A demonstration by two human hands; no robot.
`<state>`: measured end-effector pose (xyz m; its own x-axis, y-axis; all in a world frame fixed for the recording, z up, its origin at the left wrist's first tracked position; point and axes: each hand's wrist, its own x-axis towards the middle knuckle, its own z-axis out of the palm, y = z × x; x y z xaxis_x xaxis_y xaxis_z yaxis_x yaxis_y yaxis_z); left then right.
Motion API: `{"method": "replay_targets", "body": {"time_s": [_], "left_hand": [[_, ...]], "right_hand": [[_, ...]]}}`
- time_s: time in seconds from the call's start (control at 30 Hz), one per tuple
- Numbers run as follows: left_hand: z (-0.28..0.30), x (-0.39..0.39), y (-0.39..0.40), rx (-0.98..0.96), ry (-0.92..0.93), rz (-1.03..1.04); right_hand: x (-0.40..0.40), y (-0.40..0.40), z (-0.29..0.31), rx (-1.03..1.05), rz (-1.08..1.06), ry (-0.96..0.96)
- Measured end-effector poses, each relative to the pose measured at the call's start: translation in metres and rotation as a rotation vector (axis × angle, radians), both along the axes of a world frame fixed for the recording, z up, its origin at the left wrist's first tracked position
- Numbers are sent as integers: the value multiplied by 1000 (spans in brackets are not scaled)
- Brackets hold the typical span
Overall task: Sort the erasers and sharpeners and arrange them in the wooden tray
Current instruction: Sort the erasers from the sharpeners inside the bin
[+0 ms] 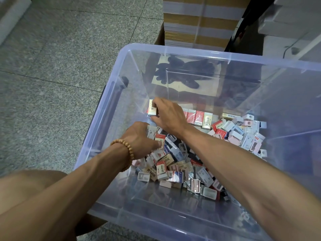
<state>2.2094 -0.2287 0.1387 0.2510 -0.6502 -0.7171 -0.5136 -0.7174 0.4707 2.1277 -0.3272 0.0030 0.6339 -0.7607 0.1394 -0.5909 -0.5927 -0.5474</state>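
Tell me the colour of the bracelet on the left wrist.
Light tan wooden beads; the bracelet shows in the head view.

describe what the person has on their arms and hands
Both forearms are bare, no sleeves in view, and neither the left hand nor the right hand wears a glove. The only thing worn is a bracelet of round, light wooden beads on the left wrist. No rings or watch can be seen.

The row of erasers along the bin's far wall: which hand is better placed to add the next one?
Probably the right hand: it already holds a cream eraser at the row's end, while the left hand is in the loose pile.
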Motion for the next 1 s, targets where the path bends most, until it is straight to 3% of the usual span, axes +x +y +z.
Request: {"method": "replay_targets", "body": {"time_s": [0.1,0.2,0.33,0.5,0.6,0.67,0.8,1.0], "left_hand": [[-2,2,-1,7,25,33],[-5,3,0,17,79,97],[-7,2,0,12,165,175],[-8,-2,-4,7,182,208],[-8,-4,-4,4,232,235],[-8,-6,-5,-14,292,255],[-7,-12,-7,-46,416,402],[-2,-15,-7,-53,452,382]], "right_hand": [[3,-2,4,30,-4,28],[-8,-5,21,195,94,41],[-47,-4,57,317,69,181],[-81,21,100,808,119,76],[-82,42,103,651,205,158],[-82,50,98,510,152,122],[-90,52,93,507,24,-65],[-89,48,95,436,-37,-153]]}}
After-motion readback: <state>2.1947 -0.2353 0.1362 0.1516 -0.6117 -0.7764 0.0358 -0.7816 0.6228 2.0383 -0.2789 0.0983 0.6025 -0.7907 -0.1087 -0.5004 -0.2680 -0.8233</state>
